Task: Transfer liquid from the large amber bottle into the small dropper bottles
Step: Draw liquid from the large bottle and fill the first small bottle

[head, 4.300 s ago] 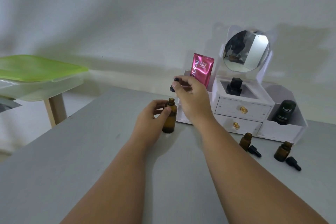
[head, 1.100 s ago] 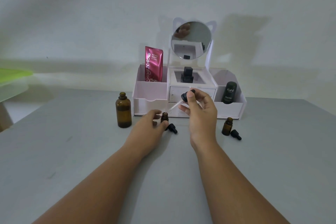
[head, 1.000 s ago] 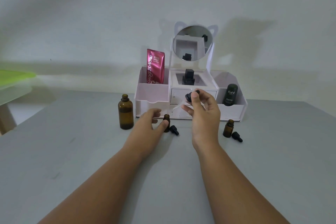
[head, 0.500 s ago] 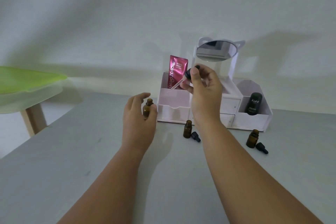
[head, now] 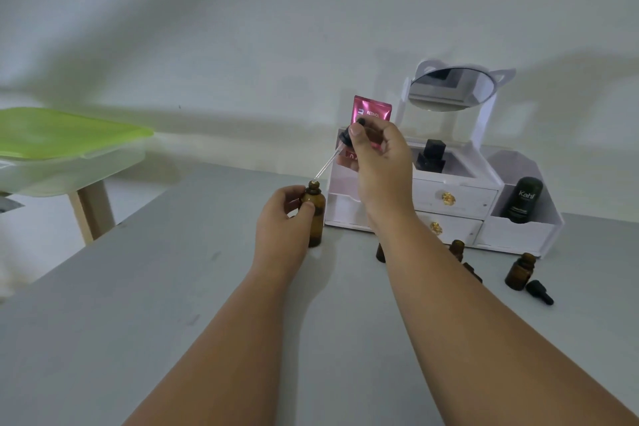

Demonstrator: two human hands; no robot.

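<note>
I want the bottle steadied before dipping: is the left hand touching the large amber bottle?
Touching. The head view shows the left hand gripping the large amber bottle at its shoulder, thumb and fingers curled against the glass.

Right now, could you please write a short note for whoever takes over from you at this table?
Left hand grips the large amber bottle, upright on the table.
Right hand pinches the dropper by its bulb, glass tip at that bottle's open mouth.
Three small bottles stand before the white organizer: left small bottle mostly hidden behind the right arm, middle small bottle and right small bottle uncapped, a black cap beside the latter.
Done: large bottle and two small ones opened; fill levels cannot be read.
Left: draw liquid, fill the small bottles, recap.
</note>
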